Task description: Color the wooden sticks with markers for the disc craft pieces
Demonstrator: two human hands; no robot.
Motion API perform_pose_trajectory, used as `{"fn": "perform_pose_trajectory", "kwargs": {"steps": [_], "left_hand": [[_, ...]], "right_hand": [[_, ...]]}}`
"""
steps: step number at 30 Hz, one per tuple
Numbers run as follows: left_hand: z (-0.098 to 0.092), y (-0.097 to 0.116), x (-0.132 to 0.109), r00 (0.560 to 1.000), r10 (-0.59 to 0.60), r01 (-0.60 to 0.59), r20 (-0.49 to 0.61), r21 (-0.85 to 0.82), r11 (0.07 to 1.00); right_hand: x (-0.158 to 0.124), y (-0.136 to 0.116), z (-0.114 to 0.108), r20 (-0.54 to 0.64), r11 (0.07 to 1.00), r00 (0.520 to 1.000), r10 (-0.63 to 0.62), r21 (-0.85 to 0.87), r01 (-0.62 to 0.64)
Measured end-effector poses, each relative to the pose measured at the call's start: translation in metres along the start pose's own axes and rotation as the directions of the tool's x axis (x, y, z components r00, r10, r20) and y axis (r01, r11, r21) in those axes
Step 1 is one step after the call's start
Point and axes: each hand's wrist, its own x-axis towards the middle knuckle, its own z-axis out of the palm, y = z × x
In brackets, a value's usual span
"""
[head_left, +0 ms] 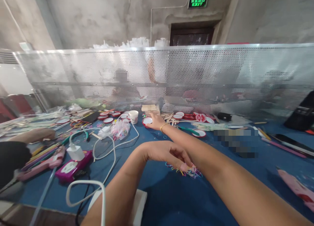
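My left hand hangs bent at the wrist over the blue tabletop. Its fingers are pressed together with their tips in a small pile of coloured rubber bands. My right arm stretches far forward, a thin gold bangle on the wrist. My right hand reaches a stack of pale wooden sticks next to a red-rimmed white lid. The back of that hand hides its fingers, so I cannot see if it grips anything.
A perforated metal screen walls off the far side. Red-rimmed lids, a paper cup, a bag of bands, white cables, a charger on a purple case and pink glue guns lie about. Another person's hand rests at the left.
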Motion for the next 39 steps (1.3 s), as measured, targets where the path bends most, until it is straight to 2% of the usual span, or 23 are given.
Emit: {"fn": "perform_pose_trajectory", "kwargs": {"steps": [4, 7, 10, 12, 14, 16, 19, 21, 26, 31, 34, 39], "left_hand": [[-0.001, -0.005, 0.003, 1.0, -0.02, 0.02, -0.005, 0.047, 0.999], [0.0, -0.005, 0.004, 0.999, -0.035, 0.038, -0.03, 0.083, 0.996], [0.0, -0.004, 0.004, 0.993, -0.048, 0.061, -0.103, 0.127, 0.99], [-0.001, -0.006, 0.005, 0.98, -0.03, 0.064, -0.196, 0.169, 0.983], [-0.003, -0.011, 0.008, 0.956, -0.001, 0.076, -0.292, 0.245, 0.967], [-0.006, -0.017, 0.012, 0.91, 0.064, 0.064, -0.409, 0.293, 0.954], [-0.009, -0.023, 0.017, 0.838, 0.129, 0.069, -0.53, 0.338, 0.939], [-0.012, -0.024, 0.02, 0.801, 0.155, 0.085, -0.579, 0.366, 0.927], [-0.022, -0.026, 0.023, 0.75, 0.209, 0.161, -0.627, 0.48, 0.862], [-0.033, -0.037, 0.025, 0.74, 0.176, 0.317, -0.649, 0.568, 0.76], [-0.037, -0.042, 0.026, 0.756, 0.151, 0.341, -0.637, 0.58, 0.74], [-0.037, -0.043, 0.029, 0.784, 0.122, 0.379, -0.608, 0.625, 0.683]], "right_hand": [[-0.017, 0.003, -0.005, -0.067, 0.997, 0.996, -0.055, 0.056, 0.059], [-0.038, 0.007, -0.017, -0.084, 0.995, 0.993, -0.079, 0.057, 0.084], [-0.064, 0.014, -0.036, -0.128, 0.994, 0.988, -0.084, 0.053, 0.092], [-0.083, 0.021, -0.051, -0.138, 0.994, 0.987, -0.085, 0.054, 0.093], [-0.103, 0.028, -0.066, -0.093, 0.995, 0.993, -0.072, 0.065, 0.078], [-0.124, 0.035, -0.082, -0.052, 0.994, 0.997, -0.062, 0.085, 0.067], [-0.154, 0.045, -0.102, -0.018, 0.992, 1.0, -0.011, 0.126, 0.013], [-0.172, 0.049, -0.113, -0.041, 0.988, 0.998, 0.041, 0.152, -0.034], [-0.202, 0.054, -0.128, -0.092, 0.98, 0.985, 0.144, 0.15, -0.129], [-0.214, 0.058, -0.128, -0.04, 0.966, 0.967, 0.253, 0.064, -0.25], [-0.216, 0.061, -0.127, 0.02, 0.954, 0.954, 0.3, -0.001, -0.3], [-0.217, 0.054, -0.131, 0.133, 0.955, 0.946, 0.296, -0.062, -0.29]]}}
